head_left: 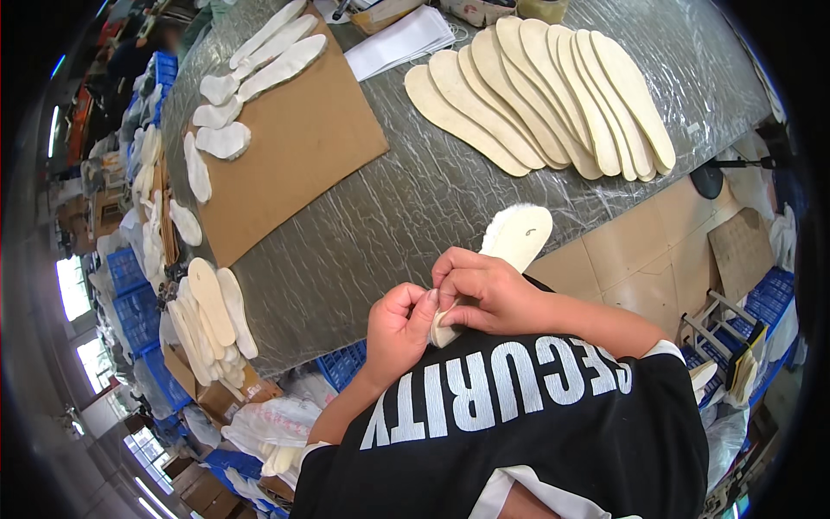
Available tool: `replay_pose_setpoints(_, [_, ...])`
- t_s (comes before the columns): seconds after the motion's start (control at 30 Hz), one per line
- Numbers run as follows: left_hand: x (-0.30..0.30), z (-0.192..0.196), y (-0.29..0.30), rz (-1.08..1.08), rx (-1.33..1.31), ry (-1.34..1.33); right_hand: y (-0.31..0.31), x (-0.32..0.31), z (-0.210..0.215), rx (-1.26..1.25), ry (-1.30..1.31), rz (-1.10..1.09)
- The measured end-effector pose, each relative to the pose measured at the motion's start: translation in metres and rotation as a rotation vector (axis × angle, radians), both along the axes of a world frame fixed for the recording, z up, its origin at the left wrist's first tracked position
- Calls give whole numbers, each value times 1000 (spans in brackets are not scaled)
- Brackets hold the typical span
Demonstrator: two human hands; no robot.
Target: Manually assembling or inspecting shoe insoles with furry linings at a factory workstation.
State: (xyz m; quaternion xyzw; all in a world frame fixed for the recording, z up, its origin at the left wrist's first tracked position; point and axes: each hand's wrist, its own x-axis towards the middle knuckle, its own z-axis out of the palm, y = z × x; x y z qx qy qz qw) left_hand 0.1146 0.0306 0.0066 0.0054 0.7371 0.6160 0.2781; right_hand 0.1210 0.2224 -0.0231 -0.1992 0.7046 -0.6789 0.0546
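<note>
My left hand (pixel 403 329) and my right hand (pixel 484 290) meet close to my body at the near side of the table. The fingers of both are pinched together on a cream insole. One end of an insole (pixel 526 235) with a fluffy white edge and a small dark mark sticks out beyond my right hand. Below the fingers a pale folded piece (pixel 443 332) shows; my hands hide whether it belongs to the same insole. Whatever lies right between the fingertips is too small to make out.
A fanned row of cream insoles (pixel 540 95) lies across the far right of the plastic-covered table (pixel 346 251). White fleece insoles (pixel 223 141) rest on and beside a brown board (pixel 285 156). More insoles (pixel 207 316) are piled at the left edge. White papers (pixel 399 43) lie at the back.
</note>
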Motion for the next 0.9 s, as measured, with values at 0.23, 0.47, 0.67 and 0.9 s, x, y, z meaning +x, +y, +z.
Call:
replay_pose_setpoints(0.23, [6,-3,1,71,76,-122,-5,5,-2,45,20,-48])
replay_pose_setpoints(0.47, [7,6,1,77,359,-206,-5,8,0,107,-87,-101])
replay_pose_setpoints(0.67, [6,-7,-10,-63,123,-49,1,4,1,171,-138,-62])
replay_pose_setpoints(0.9, [5,-8,-16,-117,84,62,3,6,-5,176,-125,7])
